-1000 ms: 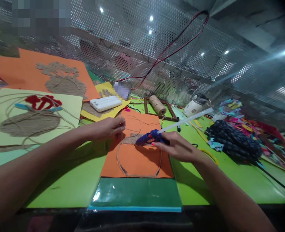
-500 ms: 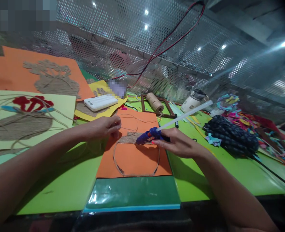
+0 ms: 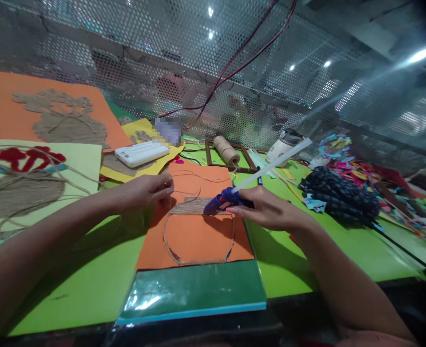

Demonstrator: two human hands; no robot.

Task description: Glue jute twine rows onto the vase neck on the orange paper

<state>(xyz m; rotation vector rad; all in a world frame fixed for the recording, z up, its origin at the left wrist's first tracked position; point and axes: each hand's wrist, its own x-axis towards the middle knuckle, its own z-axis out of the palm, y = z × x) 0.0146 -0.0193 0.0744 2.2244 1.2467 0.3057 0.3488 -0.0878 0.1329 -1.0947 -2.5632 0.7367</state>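
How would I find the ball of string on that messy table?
Start at the green table and find the orange paper sheet between the two hands. Just past its far edge lies a brown wooden frame; the tan spool of jute twine sits in it. Nothing else nearby is a wound roll.

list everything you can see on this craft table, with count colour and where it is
glue gun: 1, blue, over the middle orange sheet, clear glue stick sticking out the back
orange sheet: 1, centre, with a twine outline on it
twine spool: 1, tan, behind the sheet inside a brown frame
power bank: 1, white, on yellow paper, back left
cream sheet: 1, far left, twine and red shapes
second orange sheet: 1, back left, twine design
dark fabric: 1, right
paper scraps: many, mixed colours, far right
green table: 1
left hand: fingers pinching twine at the sheet's left edge
right hand: gripping the glue gun
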